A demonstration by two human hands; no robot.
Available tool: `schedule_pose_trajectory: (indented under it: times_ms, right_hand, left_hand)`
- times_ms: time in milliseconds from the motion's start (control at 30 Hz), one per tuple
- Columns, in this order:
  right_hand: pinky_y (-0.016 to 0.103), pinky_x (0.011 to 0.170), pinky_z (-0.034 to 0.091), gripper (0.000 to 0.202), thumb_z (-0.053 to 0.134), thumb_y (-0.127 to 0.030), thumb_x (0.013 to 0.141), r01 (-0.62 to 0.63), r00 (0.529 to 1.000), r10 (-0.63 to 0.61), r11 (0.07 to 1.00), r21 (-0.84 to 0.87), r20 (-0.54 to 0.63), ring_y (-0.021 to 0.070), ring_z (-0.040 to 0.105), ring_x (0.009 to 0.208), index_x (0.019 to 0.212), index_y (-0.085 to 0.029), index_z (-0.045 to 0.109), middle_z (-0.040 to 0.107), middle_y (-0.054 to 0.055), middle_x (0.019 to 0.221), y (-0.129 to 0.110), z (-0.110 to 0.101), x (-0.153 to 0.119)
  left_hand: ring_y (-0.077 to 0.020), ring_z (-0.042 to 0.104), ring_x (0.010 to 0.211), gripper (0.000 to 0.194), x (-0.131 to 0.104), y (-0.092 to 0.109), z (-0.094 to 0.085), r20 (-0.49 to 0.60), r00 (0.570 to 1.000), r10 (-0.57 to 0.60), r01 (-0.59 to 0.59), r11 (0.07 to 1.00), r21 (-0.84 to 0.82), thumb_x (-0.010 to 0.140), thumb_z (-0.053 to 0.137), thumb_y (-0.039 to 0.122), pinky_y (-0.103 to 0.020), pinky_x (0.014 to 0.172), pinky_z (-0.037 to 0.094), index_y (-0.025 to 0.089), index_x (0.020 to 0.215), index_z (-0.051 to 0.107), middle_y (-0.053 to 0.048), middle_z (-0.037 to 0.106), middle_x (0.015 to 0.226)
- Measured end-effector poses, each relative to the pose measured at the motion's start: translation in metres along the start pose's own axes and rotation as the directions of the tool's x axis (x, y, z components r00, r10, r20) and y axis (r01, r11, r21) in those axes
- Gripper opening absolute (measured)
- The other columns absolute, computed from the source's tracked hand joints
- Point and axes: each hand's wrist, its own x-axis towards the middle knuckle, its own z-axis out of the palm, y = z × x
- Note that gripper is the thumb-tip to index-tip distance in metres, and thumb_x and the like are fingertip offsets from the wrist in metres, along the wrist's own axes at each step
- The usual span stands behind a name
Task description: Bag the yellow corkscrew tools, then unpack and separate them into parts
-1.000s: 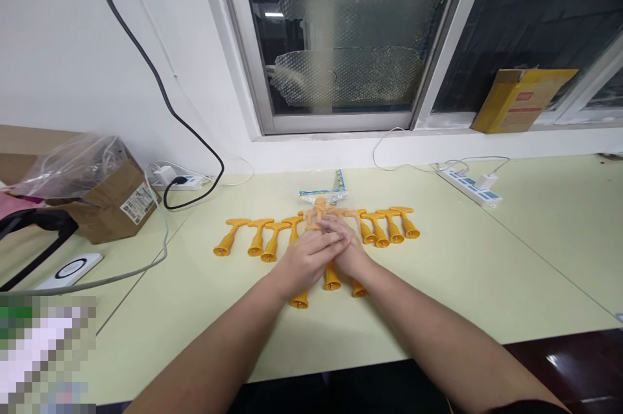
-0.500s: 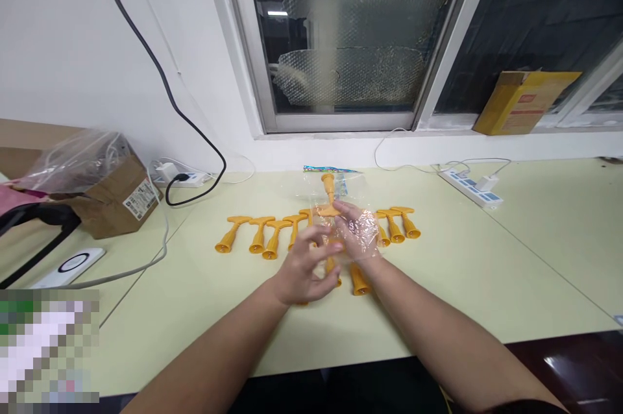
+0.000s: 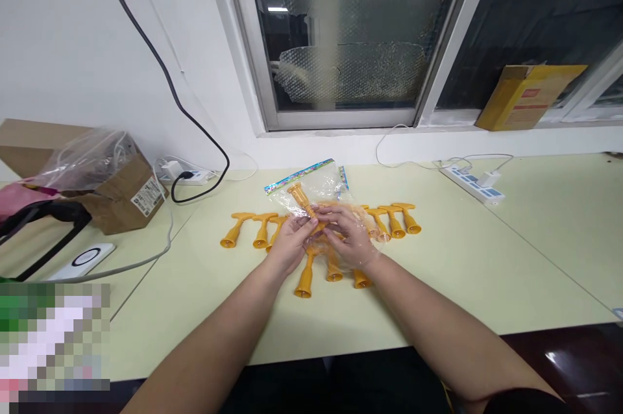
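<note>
A clear plastic bag (image 3: 324,183) with a shiny blue patterned edge hangs over the middle of the table, with a yellow bell-ended piece (image 3: 302,197) in it. My left hand (image 3: 291,242) pinches the piece's lower end through the film. Inside the bag, my right hand (image 3: 349,235) has its fingers closed around the same end, which they partly hide. Several like yellow pieces lie in a row behind and beside my hands, such as one at the left (image 3: 233,231) and one at the right (image 3: 412,219). Nearer me lies another (image 3: 304,278).
At the left are a cardboard box (image 3: 121,196) with plastic in it, a white charging pad (image 3: 87,258) and a grey cable. A white power strip (image 3: 470,183) lies at the back right. A yellow carton (image 3: 528,99) leans on the window.
My left hand has moved from open beside the bag to a pinch on the piece. The bag and the piece inside it have tilted to the left, and its patterned edge is now spread out.
</note>
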Motion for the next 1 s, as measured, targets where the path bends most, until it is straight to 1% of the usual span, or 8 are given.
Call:
schedule_pose_trajectory:
  times_ms: [100, 233, 467, 633, 733, 867, 933, 1000]
  right_hand:
    - [0.055, 0.109, 0.051, 0.031, 0.056, -0.027, 0.098, 0.048, 0.999, -0.048, 0.998, -0.052, -0.004, 0.0264, 0.055, 0.133, 0.127, -0.032, 0.065, 0.061, 0.011, 0.136, 0.007, 0.000, -0.001]
    - [0.050, 0.097, 0.059, 0.032, 0.055, -0.026, 0.097, 0.017, 1.000, -0.017, 0.997, -0.080, -0.004, 0.0276, 0.052, 0.136, 0.128, -0.031, 0.064, 0.056, 0.011, 0.141, 0.010, -0.005, -0.004]
    - [0.043, 0.081, 0.059, 0.019, 0.056, -0.021, 0.092, -0.006, 0.993, -0.015, 0.983, -0.185, -0.114, 0.0236, 0.065, 0.096, 0.106, -0.026, 0.069, 0.063, 0.009, 0.104, 0.011, -0.020, -0.002]
    - [0.043, 0.082, 0.055, 0.018, 0.055, -0.016, 0.089, 0.051, 0.985, -0.099, 0.948, -0.315, -0.139, 0.0230, 0.063, 0.090, 0.097, -0.026, 0.068, 0.062, 0.007, 0.095, 0.015, -0.043, 0.003]
    - [0.041, 0.082, 0.054, 0.015, 0.056, -0.019, 0.088, -0.037, 0.961, -0.080, 0.910, -0.413, -0.263, 0.0226, 0.061, 0.089, 0.094, -0.024, 0.068, 0.061, 0.007, 0.096, 0.023, -0.067, 0.007]
    - [0.041, 0.081, 0.054, 0.022, 0.059, -0.029, 0.084, -0.418, 0.855, 0.146, 0.762, -0.494, -0.498, 0.0238, 0.060, 0.092, 0.103, -0.022, 0.068, 0.059, 0.010, 0.110, 0.044, -0.110, 0.005]
    - [0.045, 0.093, 0.051, 0.031, 0.061, -0.031, 0.080, -0.595, 0.771, 0.258, 0.615, -0.517, -0.582, 0.0272, 0.059, 0.104, 0.109, -0.020, 0.067, 0.058, 0.013, 0.116, 0.055, -0.132, 0.000]
    - [0.048, 0.099, 0.047, 0.038, 0.063, -0.033, 0.079, -0.747, 0.657, 0.366, 0.432, -0.505, -0.659, 0.0311, 0.058, 0.114, 0.114, -0.020, 0.065, 0.059, 0.015, 0.119, 0.064, -0.153, -0.006]
  left_hand:
    - [-0.0198, 0.072, 0.098, 0.037, 0.003, -0.001, -0.002, -0.026, 0.999, 0.024, -0.024, 0.999, -0.026, 0.077, 0.086, 0.028, -0.031, 0.084, 0.058, 0.015, 0.108, 0.070, -0.008, 0.075, 0.108]
    - [-0.0211, 0.073, 0.103, 0.036, 0.011, 0.006, -0.010, -0.120, 0.992, 0.042, -0.058, 0.990, -0.129, 0.080, 0.083, 0.025, -0.036, 0.092, 0.059, 0.018, 0.110, 0.066, -0.008, 0.075, 0.111]
    - [-0.0188, 0.075, 0.095, 0.019, 0.025, 0.033, -0.040, -0.301, 0.953, 0.043, -0.124, 0.959, -0.254, 0.089, 0.068, 0.016, -0.036, 0.091, 0.060, 0.019, 0.107, 0.062, -0.009, 0.076, 0.110]
    - [-0.0155, 0.074, 0.091, 0.015, 0.033, 0.048, -0.061, -0.389, 0.917, 0.088, -0.203, 0.943, -0.265, 0.089, 0.061, 0.007, -0.032, 0.093, 0.059, 0.017, 0.100, 0.064, -0.006, 0.077, 0.100]
    - [-0.0148, 0.074, 0.091, 0.014, 0.036, 0.054, -0.069, -0.431, 0.895, 0.114, -0.246, 0.933, -0.263, 0.091, 0.058, 0.005, -0.030, 0.092, 0.059, 0.016, 0.096, 0.064, -0.005, 0.077, 0.095]
    - [-0.0168, 0.074, 0.095, 0.015, 0.036, 0.052, -0.072, -0.429, 0.896, 0.116, -0.239, 0.939, -0.247, 0.090, 0.057, 0.003, -0.032, 0.094, 0.058, 0.015, 0.096, 0.064, -0.008, 0.077, 0.097]
    - [-0.0183, 0.073, 0.099, 0.016, 0.035, 0.049, -0.070, -0.393, 0.911, 0.124, -0.224, 0.949, -0.221, 0.088, 0.059, 0.002, -0.035, 0.095, 0.059, 0.015, 0.096, 0.064, -0.009, 0.076, 0.104]
    - [-0.0194, 0.073, 0.103, 0.019, 0.032, 0.045, -0.065, -0.335, 0.935, 0.115, -0.186, 0.965, -0.188, 0.085, 0.062, 0.001, -0.036, 0.096, 0.059, 0.014, 0.098, 0.066, -0.011, 0.075, 0.112]
